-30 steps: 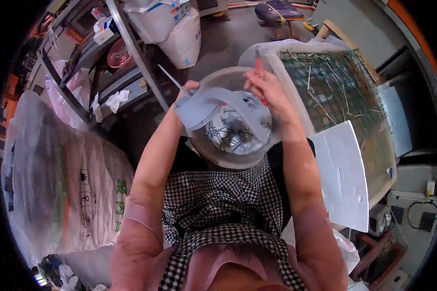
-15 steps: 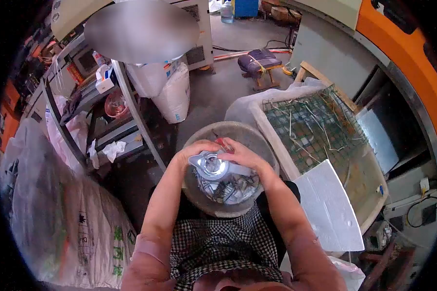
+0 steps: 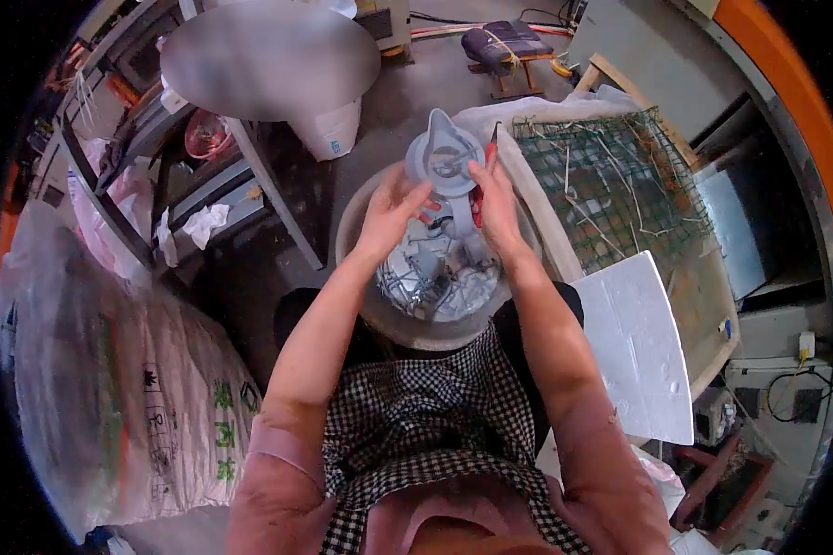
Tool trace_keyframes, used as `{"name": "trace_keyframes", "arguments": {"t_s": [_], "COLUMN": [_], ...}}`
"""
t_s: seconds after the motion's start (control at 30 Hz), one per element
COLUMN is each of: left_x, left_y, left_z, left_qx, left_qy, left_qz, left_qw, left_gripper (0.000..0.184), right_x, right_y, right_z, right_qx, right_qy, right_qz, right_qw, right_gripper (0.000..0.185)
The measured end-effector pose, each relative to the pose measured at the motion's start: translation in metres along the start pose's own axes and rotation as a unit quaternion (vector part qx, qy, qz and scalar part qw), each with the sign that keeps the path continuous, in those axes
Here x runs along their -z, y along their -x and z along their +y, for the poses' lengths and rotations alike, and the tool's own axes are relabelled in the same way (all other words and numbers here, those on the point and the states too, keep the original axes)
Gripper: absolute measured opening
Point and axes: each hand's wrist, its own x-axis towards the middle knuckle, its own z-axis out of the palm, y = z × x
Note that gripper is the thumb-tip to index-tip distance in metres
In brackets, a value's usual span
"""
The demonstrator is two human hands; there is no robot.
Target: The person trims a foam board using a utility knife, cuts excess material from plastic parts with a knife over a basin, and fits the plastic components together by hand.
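A translucent grey plastic piece (image 3: 422, 166), with a round ring, a pointed spout and a strap-like handle, is held over a round tub (image 3: 354, 296). My right hand (image 3: 498, 205) is closed on its right side, thumb on the rim. The same hand also grips a red-handled tool (image 3: 478, 208) whose narrow dark tip points up; its exact kind is unclear. My left hand (image 3: 393, 215) is beside the piece on the left, its fingers apart and the thumb near the rim. Below, several grey plastic scraps (image 3: 430, 282) lie in the tub.
A tray with green mesh (image 3: 574, 176) stands to the right, with a white foam sheet (image 3: 634, 347) at its near corner. A metal rack (image 3: 278, 199) and wrapped sacks (image 3: 148, 407) stand left. A padded stool (image 3: 507, 44) is ahead.
The plastic piece has moved up and forward, its spout turning from left to pointing away. My left hand has loosened, fingers spread. The red tool now shows upright in my right hand. The view has shifted.
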Motion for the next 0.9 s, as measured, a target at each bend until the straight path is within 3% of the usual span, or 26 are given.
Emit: {"name": "trace_keyframes", "arguments": {"t_s": [0.07,0.2,0.27,0.3,0.37,0.5,0.6,0.7,0.8,0.83,0.87,0.9], "left_x": [0.002,-0.005,-0.008,-0.010,-0.014,-0.011,-0.009,-0.009,-0.013,-0.016,-0.017,-0.014], "left_y": [-0.004,-0.003,0.001,0.001,0.001,-0.001,-0.004,-0.007,-0.001,0.006,0.010,0.007], "left_z": [-0.003,-0.007,-0.009,-0.012,-0.016,-0.011,-0.017,-0.020,-0.012,0.004,0.014,0.003], "left_qx": [-0.006,-0.018,-0.076,-0.075,-0.119,-0.101,-0.069,-0.031,-0.107,-0.217,-0.314,-0.314], "left_qy": [-0.010,-0.005,-0.166,-0.166,-0.123,-0.154,-0.148,-0.039,-0.159,-0.364,-0.546,-0.546], "left_qz": [0.005,0.020,0.007,0.006,0.044,0.037,0.054,0.046,0.121,0.130,0.131,0.130], "left_qw": [1.000,1.000,0.983,0.983,0.984,0.982,0.985,0.998,0.974,0.897,0.765,0.765], "left_gripper": [0.058,0.058,0.053,0.053,0.055,0.056,0.057,0.058,0.060,0.061,0.062,0.062], "right_x": [-0.005,-0.004,0.004,0.002,-0.006,-0.005,-0.003,-0.004,-0.003,0.000,0.000,0.001], "right_y": [0.002,-0.005,-0.016,-0.015,-0.007,-0.005,-0.005,-0.004,-0.005,-0.012,-0.014,-0.014], "right_z": [-0.003,0.009,0.028,0.024,0.009,0.010,0.012,0.005,0.005,0.016,0.017,0.019], "right_qx": [-0.006,0.041,0.137,0.169,0.061,0.059,-0.013,-0.028,-0.036,0.014,0.065,0.065], "right_qy": [-0.032,0.013,0.051,0.064,-0.028,-0.030,0.014,-0.034,-0.042,0.021,0.084,0.083], "right_qz": [-0.011,0.025,-0.019,-0.034,-0.007,-0.033,-0.003,-0.012,0.000,0.025,0.050,0.051], "right_qw": [0.999,0.999,0.989,0.983,0.998,0.997,1.000,0.999,0.998,0.999,0.993,0.993], "right_gripper": [0.053,0.055,0.057,0.058,0.054,0.048,0.044,0.047,0.050,0.051,0.052,0.052]}}
